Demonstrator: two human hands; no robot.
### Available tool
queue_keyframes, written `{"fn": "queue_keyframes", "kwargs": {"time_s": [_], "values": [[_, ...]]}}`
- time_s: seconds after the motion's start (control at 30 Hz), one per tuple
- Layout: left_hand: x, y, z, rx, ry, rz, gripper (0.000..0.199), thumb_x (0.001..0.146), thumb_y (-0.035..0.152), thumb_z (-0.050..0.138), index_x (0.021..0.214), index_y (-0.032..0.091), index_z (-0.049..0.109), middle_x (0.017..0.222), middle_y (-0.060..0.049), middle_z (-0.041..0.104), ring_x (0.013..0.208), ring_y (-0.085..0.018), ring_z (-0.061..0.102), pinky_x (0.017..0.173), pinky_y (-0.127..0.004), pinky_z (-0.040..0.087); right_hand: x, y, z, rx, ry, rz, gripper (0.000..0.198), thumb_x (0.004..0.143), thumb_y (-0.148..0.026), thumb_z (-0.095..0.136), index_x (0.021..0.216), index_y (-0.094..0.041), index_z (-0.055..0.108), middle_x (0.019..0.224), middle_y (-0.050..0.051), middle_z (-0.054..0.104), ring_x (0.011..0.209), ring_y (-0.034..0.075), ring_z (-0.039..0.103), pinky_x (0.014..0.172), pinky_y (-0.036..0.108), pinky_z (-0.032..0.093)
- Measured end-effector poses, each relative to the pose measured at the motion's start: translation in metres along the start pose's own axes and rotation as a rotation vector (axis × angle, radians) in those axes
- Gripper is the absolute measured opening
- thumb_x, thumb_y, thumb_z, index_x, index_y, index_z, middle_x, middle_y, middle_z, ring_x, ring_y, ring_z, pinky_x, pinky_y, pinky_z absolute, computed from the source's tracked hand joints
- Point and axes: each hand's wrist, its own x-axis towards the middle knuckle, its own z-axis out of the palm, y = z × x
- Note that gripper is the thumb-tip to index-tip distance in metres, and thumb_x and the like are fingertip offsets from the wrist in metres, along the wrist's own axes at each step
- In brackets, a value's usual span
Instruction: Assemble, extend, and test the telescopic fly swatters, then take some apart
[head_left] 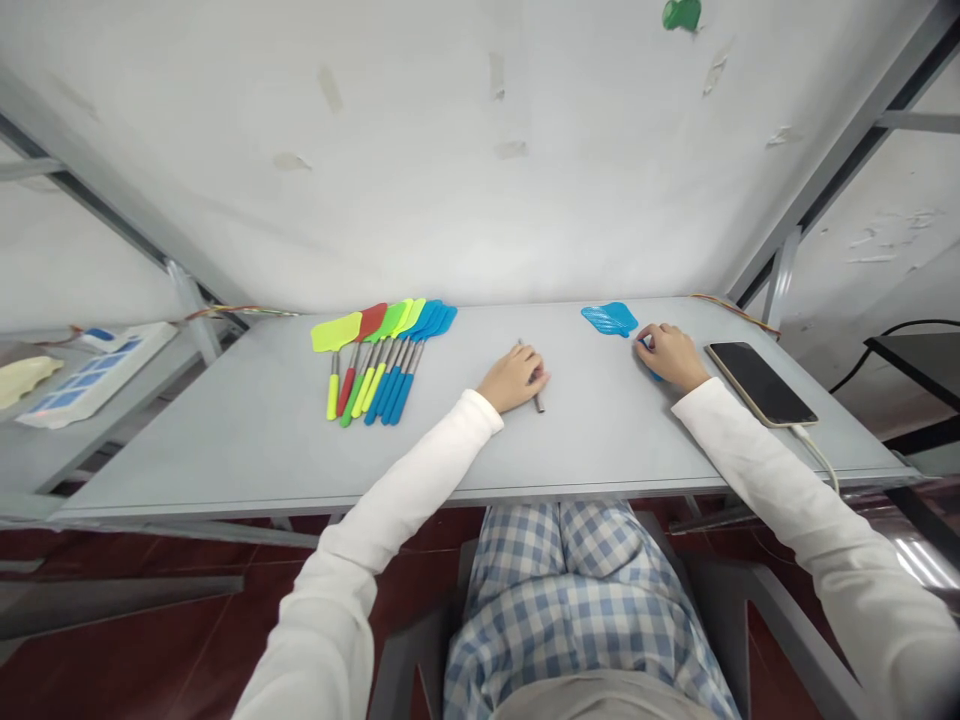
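Note:
My left hand [516, 378] is closed over a thin metal rod [540, 403] on the table, with a short end showing below the fingers. My right hand [673, 357] pinches a small blue piece [646, 343], probably a handle; most of it is covered by the fingers. Just beyond that hand lies a flat blue fly swatter head [609, 318] without a rod attached. To the left, several fly swatters lie side by side, among them a yellow fly swatter [336, 332], a red fly swatter [373, 320] and a blue fly swatter [444, 318], with metal rods and coloured grips.
A phone [761, 383] with a white cable [816, 452] lies right of my right hand on the grey table [225, 440]. A white wall [450, 180] rises behind the table. At far left is a power strip [101, 375].

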Motion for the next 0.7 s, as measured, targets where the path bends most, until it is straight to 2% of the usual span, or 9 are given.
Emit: {"fn": "queue_keyframes", "kwargs": {"time_s": [0.1,0.23,0.3,0.47,0.6,0.7], "values": [[-0.021,-0.025,-0.014,-0.008,0.006,-0.090,0.012,0.088,0.028,0.047,0.089,0.019,0.055,0.098,-0.007,0.055,0.100,-0.021,0.050,0.089,-0.036,0.045,-0.002,0.002,0.001,0.019,-0.006,-0.016,0.026,0.086,-0.032,0.043,0.099,-0.017,0.060,0.093,0.013,0.065,0.087,0.026,0.058,0.072,0.033,0.036],[-0.050,-0.055,-0.031,-0.154,0.012,-0.141,0.015,0.089,0.025,0.042,0.097,0.019,0.053,0.103,-0.006,0.051,0.096,-0.017,0.054,0.091,-0.033,0.045,-0.002,-0.001,0.001,0.116,-0.058,0.001,0.024,0.084,-0.030,0.043,0.101,-0.019,0.057,0.080,0.008,0.066,0.075,0.024,0.059,0.067,0.031,0.034],[-0.063,-0.064,-0.038,-0.152,0.040,-0.211,0.019,0.090,0.023,0.038,0.099,0.020,0.054,0.103,-0.006,0.050,0.092,-0.016,0.055,0.090,-0.032,0.045,-0.002,-0.004,0.001,0.157,-0.077,0.000,0.024,0.083,-0.029,0.044,0.102,-0.020,0.055,0.074,0.006,0.065,0.070,0.023,0.059,0.065,0.030,0.033],[-0.080,-0.063,-0.048,-0.051,0.076,-0.370,0.025,0.090,0.021,0.036,0.100,0.022,0.058,0.091,-0.004,0.050,0.078,-0.016,0.054,0.086,-0.033,0.045,-0.003,-0.005,-0.001,0.195,-0.101,-0.024,0.023,0.081,-0.029,0.044,0.100,-0.021,0.054,0.069,0.003,0.063,0.066,0.022,0.058,0.066,0.031,0.032],[-0.083,-0.055,-0.053,-0.058,0.056,-0.435,0.024,0.089,0.024,0.038,0.102,0.021,0.058,0.085,-0.004,0.054,0.084,-0.018,0.056,0.087,-0.033,0.045,-0.004,-0.004,-0.002,0.175,-0.090,-0.043,0.022,0.081,-0.031,0.044,0.097,-0.022,0.056,0.072,0.004,0.063,0.071,0.022,0.058,0.069,0.032,0.033],[-0.085,-0.057,-0.056,0.017,0.106,-0.534,0.027,0.088,0.025,0.040,0.108,0.020,0.057,0.095,-0.007,0.055,0.090,-0.020,0.058,0.088,-0.034,0.045,-0.004,-0.003,-0.001,0.171,-0.036,-0.053,0.024,0.083,-0.035,0.042,0.096,-0.021,0.057,0.081,0.007,0.064,0.080,0.024,0.059,0.072,0.034,0.034]]}}
